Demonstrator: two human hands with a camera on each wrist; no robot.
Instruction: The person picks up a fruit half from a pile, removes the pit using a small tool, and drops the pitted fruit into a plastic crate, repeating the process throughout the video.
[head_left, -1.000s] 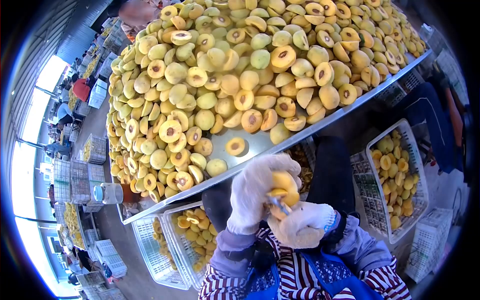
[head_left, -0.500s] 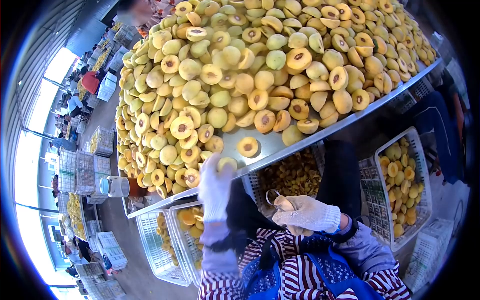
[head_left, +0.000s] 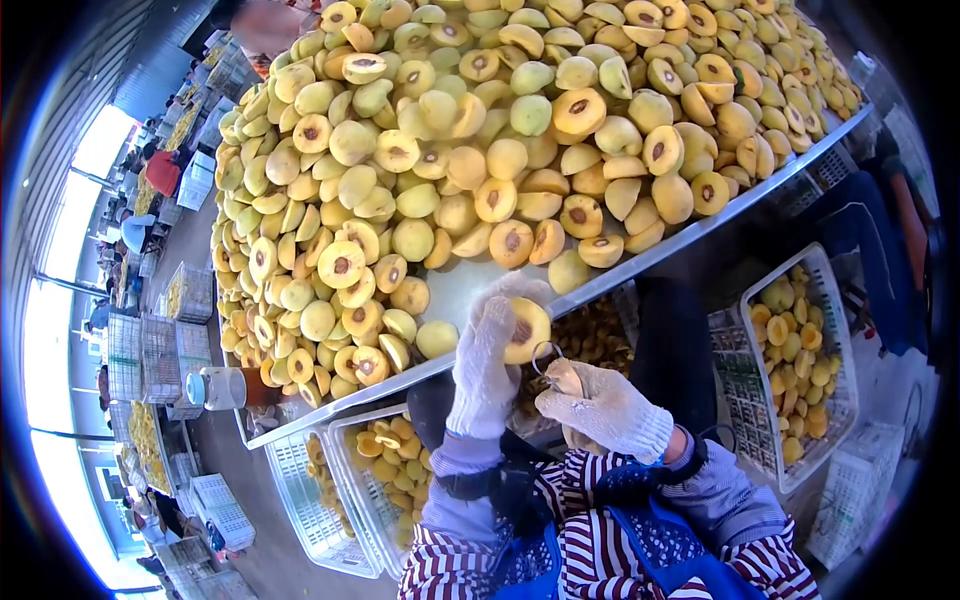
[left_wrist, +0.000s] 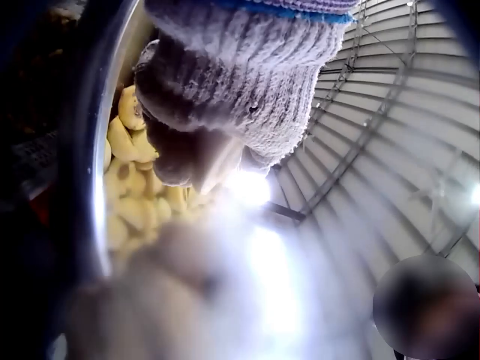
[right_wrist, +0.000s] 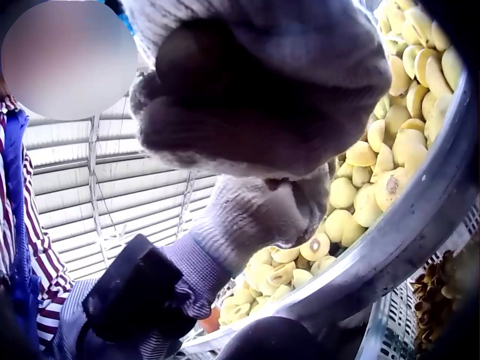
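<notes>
Left hand, gloved, pinching a yellow stone-fruit half at the table's near rim, cut face exposed; right hand, gloved, curled round a wire-loop tool, its loop just beside the fruit. Beyond: a metal table, heaped with similar halves. Below: a slatted plastic crate of fruit. Overhead: a ribbed shed roof.

We see matt, rough knitted cloth on the left hand and right hand; the fruit half has a smooth cut face. Our counter is glossy metal, the crate plastic, the sleeves matt cloth.
</notes>
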